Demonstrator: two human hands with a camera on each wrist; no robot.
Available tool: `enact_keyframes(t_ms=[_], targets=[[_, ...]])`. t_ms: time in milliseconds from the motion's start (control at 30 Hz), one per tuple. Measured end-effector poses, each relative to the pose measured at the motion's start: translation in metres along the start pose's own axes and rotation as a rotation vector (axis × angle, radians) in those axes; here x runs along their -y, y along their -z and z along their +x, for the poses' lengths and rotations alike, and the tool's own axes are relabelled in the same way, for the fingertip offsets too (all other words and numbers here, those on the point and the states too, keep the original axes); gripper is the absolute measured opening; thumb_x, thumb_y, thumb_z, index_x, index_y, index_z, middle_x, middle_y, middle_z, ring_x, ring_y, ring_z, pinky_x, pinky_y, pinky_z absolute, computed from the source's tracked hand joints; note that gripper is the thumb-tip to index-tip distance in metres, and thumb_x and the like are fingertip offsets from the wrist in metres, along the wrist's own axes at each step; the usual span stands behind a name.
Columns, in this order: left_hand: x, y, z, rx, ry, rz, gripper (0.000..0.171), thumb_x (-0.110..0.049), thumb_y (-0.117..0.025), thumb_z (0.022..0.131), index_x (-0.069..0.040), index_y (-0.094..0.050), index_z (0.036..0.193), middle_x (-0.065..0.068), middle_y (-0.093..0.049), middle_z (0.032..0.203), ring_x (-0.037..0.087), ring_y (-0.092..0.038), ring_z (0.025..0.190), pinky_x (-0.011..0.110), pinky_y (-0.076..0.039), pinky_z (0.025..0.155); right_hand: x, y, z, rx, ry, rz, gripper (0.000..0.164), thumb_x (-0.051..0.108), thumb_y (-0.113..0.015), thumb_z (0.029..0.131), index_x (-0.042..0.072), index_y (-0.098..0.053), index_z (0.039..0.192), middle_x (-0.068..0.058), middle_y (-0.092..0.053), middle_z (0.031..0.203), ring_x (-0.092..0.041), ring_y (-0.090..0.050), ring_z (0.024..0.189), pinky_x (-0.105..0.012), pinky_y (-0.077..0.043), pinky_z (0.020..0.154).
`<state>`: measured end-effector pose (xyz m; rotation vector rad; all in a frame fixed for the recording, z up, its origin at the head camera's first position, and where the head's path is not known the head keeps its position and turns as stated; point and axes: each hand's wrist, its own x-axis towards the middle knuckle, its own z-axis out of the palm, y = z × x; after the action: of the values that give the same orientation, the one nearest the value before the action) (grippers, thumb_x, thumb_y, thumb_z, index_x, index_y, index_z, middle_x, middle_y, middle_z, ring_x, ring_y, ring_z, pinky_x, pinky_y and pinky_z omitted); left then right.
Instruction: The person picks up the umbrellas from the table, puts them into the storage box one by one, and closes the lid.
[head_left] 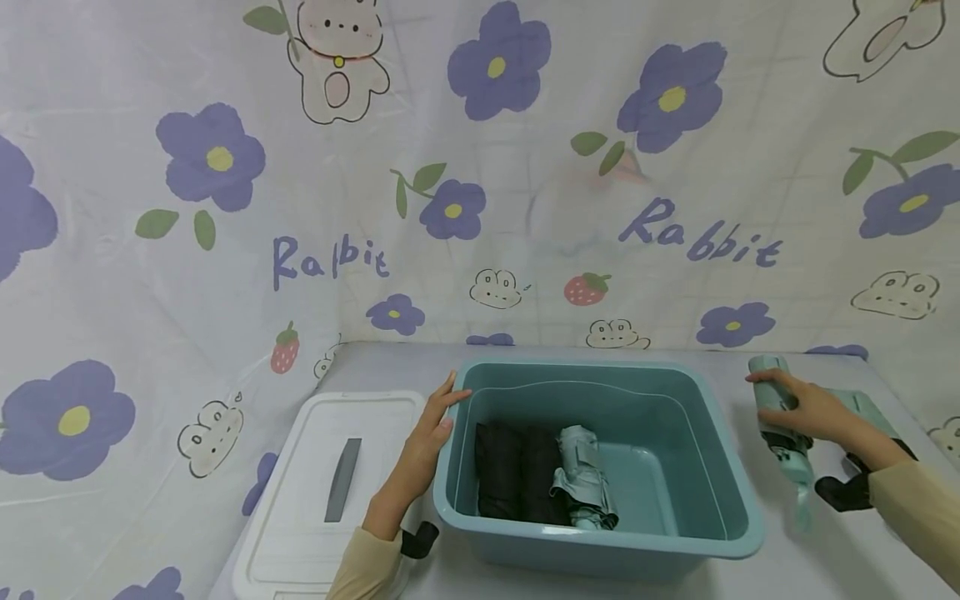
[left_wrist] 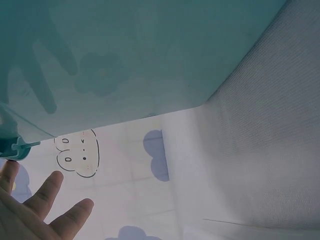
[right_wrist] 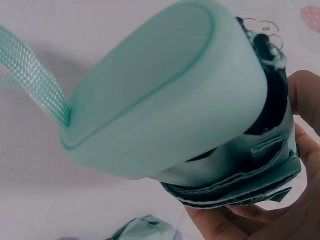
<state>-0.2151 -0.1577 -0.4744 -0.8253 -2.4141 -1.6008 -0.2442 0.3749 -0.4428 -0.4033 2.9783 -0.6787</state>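
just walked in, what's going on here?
A person's right hand holds a folded mint umbrella outside the teal bin, on its right. Their left hand touches the bin's left rim. Two black bundles and a pale teal bundle lie inside. A white lid lies left of the bin.

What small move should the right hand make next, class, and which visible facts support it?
Probably carry the folded umbrella left, over the bin's open right side. The right hand grips it just outside the bin, whose floor shows bare right of the green bundle, while the left hand is at the bin's left rim.
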Motion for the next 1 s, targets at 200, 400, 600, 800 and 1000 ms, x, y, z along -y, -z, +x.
enact_keyframes(t_ms=[200,400,600,800,1000], targets=[[0.018,-0.002,0.0,-0.006,-0.015,0.006,0.043,-0.031,-0.028,0.101,-0.02,-0.037,0.141,0.0,-0.01,0.156,0.029,-0.01,0.142,0.071,-0.014,0.1,0.01,0.007,-0.001,0.001,0.009,0.026,0.054,0.023,-0.064,0.085,0.027,-0.037,0.132,-0.044,-0.042,0.117,-0.046,-0.055,0.084,-0.05,-0.046,0.063],[-0.001,0.001,0.0,0.007,-0.014,-0.007,0.042,-0.022,-0.03,0.101,-0.012,-0.037,0.14,0.008,-0.01,0.156,0.033,-0.01,0.142,0.07,-0.014,0.1,0.019,0.016,0.002,0.003,0.014,0.009,0.056,0.025,-0.063,0.086,0.02,-0.035,0.134,-0.042,-0.044,0.116,-0.042,-0.056,0.082,-0.046,-0.046,0.059],[-0.018,0.003,0.0,0.014,-0.013,-0.002,0.042,-0.017,-0.03,0.099,-0.004,-0.037,0.139,0.016,-0.01,0.154,0.037,-0.01,0.141,0.071,-0.014,0.1,0.034,0.022,0.002,0.014,0.019,0.003,0.059,0.029,-0.062,0.087,0.01,-0.033,0.135,-0.042,-0.043,0.12,-0.048,-0.056,0.087,-0.05,-0.046,0.061],[0.005,-0.001,0.0,0.002,-0.024,0.002,0.042,-0.024,-0.03,0.101,-0.013,-0.037,0.141,0.007,-0.01,0.156,0.033,-0.01,0.142,0.071,-0.014,0.1,0.046,0.025,-0.001,0.004,0.054,0.017,0.057,0.024,-0.063,0.086,0.016,-0.034,0.135,-0.041,-0.046,0.117,-0.044,-0.057,0.084,-0.048,-0.046,0.06],[0.02,-0.003,0.0,-0.003,-0.025,0.011,0.043,-0.034,-0.028,0.101,-0.022,-0.036,0.141,-0.001,-0.009,0.156,0.028,-0.01,0.142,0.07,-0.016,0.1,0.056,0.025,-0.003,0.001,0.065,0.019,0.058,0.023,-0.063,0.086,0.015,-0.034,0.135,-0.041,-0.046,0.116,-0.043,-0.057,0.083,-0.046,-0.046,0.059]])
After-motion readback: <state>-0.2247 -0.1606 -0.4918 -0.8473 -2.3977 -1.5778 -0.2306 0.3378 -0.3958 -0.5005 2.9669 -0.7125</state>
